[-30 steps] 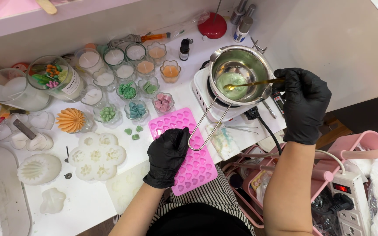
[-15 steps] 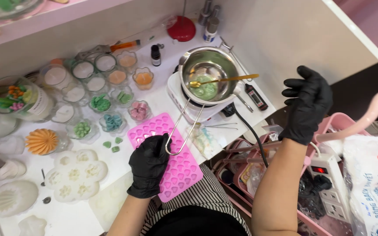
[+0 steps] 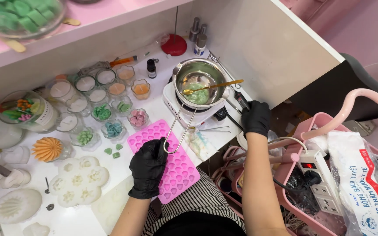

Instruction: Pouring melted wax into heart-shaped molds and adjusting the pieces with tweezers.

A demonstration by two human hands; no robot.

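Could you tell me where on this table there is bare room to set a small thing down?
Barest is the near edge, between the white flower mould and the pink mould under the left hand. A smaller patch lies between the amber glass cup and the hotplate. The candle cups at left and the paper beside the hotplate crowd the rest.

A white worktop (image 3: 123,201) carries a pink silicone mould with small heart cavities (image 3: 171,161), a white flower-shaped silicone mould (image 3: 80,180) and a cluster of small glass candle cups (image 3: 97,94). A white electric hotplate (image 3: 178,107) stands near its right edge, bearing a steel melting pot (image 3: 200,81). An orange ribbed candle (image 3: 47,149) sits at the left.
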